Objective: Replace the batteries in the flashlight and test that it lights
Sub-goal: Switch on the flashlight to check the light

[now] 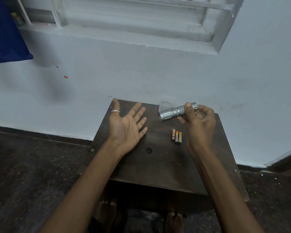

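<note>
So the person's right hand [198,125] has the silver flashlight [175,112] in a pinch near its tail end: thumb on top of the knurled part, the other fingers curled underneath. The flashlight sits roughly level, with its wider head poking out to the left of that hand, toward the other one. It's over the far side of the small dark wooden table [158,165]. Honestly can't tell whether it's touching the tabletop or just above it.

The left hand [126,125] is wide open, palm up, fingers spread and holding nothing, over the left half of the table. There's a silver ring [115,111] on its thumb.

Three small batteries [176,135] lie side by side on the table, touching each other, just left of the right wrist and nearer the person than the flashlight. They're in orange, grey and gold tones, and the labels are too small to read.

Right behind the flashlight's head, at the table's far edge, is a clear plastic piece [165,105]; can't make out what it is.

Past both hands is a pale wall [158,73] with a window frame [124,17] up top, and a blue cloth [5,31] hangs well off to the left of the left hand. Bare feet [107,211] show below the near table edge.
</note>
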